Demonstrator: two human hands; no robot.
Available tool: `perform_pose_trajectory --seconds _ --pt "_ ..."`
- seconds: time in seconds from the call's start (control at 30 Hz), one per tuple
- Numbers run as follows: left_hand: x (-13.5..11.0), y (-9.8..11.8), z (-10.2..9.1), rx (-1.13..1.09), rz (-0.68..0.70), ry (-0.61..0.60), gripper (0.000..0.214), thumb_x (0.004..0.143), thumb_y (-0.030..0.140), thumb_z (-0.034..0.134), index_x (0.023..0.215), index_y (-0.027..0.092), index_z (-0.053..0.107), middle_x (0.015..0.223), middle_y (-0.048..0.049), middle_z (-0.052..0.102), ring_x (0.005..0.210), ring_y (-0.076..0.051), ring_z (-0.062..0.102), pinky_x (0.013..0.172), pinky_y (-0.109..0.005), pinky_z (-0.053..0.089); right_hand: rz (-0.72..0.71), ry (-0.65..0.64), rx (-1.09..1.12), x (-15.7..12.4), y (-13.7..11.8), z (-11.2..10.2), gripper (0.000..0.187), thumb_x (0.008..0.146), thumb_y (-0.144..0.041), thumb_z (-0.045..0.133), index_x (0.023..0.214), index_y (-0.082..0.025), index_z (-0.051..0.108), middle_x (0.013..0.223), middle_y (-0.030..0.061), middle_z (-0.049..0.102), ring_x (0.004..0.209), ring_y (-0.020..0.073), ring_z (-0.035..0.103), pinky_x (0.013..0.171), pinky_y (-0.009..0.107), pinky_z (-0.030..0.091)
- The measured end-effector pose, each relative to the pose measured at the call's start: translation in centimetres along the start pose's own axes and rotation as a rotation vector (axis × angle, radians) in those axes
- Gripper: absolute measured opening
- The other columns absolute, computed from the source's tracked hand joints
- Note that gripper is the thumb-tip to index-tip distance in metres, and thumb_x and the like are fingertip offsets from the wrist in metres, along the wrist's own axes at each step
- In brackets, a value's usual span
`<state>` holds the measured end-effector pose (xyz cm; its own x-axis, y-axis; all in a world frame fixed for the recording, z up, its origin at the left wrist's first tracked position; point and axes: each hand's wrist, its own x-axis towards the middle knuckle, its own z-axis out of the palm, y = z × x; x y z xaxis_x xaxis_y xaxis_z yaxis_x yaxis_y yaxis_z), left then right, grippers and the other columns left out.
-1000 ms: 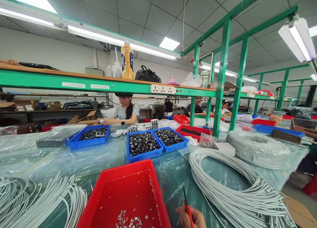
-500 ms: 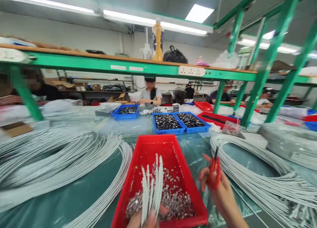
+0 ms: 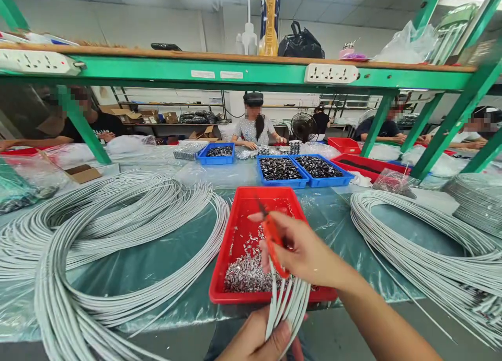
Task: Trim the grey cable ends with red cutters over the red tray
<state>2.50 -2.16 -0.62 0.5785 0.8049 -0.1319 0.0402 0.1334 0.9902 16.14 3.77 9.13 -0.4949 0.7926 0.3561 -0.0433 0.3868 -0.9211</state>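
Observation:
My left hand point(image 3: 266, 336) is closed round a bundle of white cables point(image 3: 288, 303) near the lower middle, their ends pointing up. Just above it, my right hand point(image 3: 301, 246) grips red-handled snips point(image 3: 273, 241), whose dark, blurred tips point up and left. The upper ends of the cables are partly hidden behind my right hand, and I cannot tell whether the snips touch them. Both hands are at the near side of a red tray point(image 3: 224, 235). Many small silvery bits point(image 3: 247, 269) lie in this tray.
Large coils of white cable lie left point(image 3: 129, 235) and right point(image 3: 376, 220). Beyond the tray stand blue trays point(image 3: 282, 183) of small black parts. A green-framed shelf point(image 3: 254, 80) with power strips crosses overhead. Several people point(image 3: 257, 126) sit across the table.
My right hand has brought the snips left from beside the red tray to over it, near the cable ends. My head view has tilted down, showing more of the left coil.

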Motion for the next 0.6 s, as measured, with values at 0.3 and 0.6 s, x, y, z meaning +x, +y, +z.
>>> perform_pose_trajectory --seconds 0.3,0.6 --pt "1.3 0.5 0.6 -0.165 0.036 0.066 0.060 0.075 0.064 0.051 0.109 0.015 0.053 0.045 0.0115 0.031 0.037 -0.005 0.022 0.038 -0.019 0.017 -0.002 0.246 0.026 -1.1 0.2 -1.9 0.036 0.087 -0.033 0.054 0.118 -0.021 0.041 0.055 -0.0096 0.054 0.043 0.0084 0.052 0.044 0.019 0.042" --pt "0.8 1.9 -1.0 -0.407 0.083 0.325 0.053 0.070 0.057 0.064 0.102 0.015 0.055 0.047 0.0056 0.055 0.032 -0.003 0.035 0.035 -0.016 0.021 0.171 0.265 -0.701 -9.9 4.8 -4.5 0.059 0.085 -0.036 0.049 0.136 -0.009 0.035 0.115 0.0208 0.064 0.098 0.0314 0.063 0.079 0.039 0.052"
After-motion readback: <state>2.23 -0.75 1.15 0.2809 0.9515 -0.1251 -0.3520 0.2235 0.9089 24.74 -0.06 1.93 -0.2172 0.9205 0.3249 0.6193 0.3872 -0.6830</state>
